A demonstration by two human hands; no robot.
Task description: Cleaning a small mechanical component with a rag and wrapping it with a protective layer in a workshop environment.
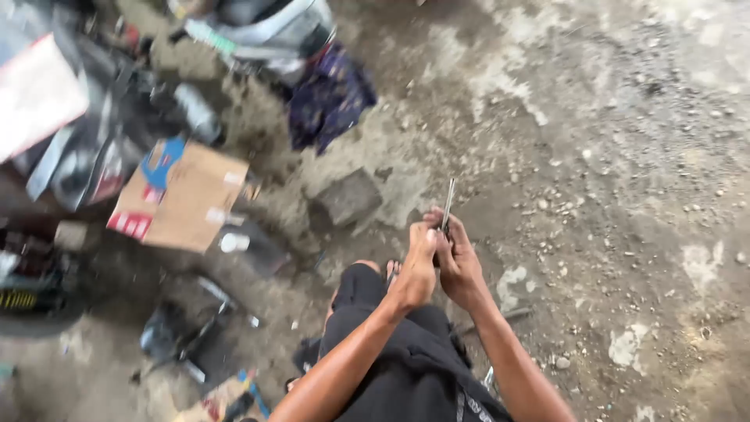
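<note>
Two hands, one metal rod

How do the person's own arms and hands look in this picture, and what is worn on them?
Both forearms are bare up to the frame's lower edge: no sleeves show. The left hand and right hand wear no gloves, and I see no watch, ring or bracelet, though the picture is somewhat blurred. Below the arms are black trousers with a thin pale stripe.

Both forearms rise from bottom centre, left hand and right hand pressed together mid-frame, fingers curled closed.
</note>
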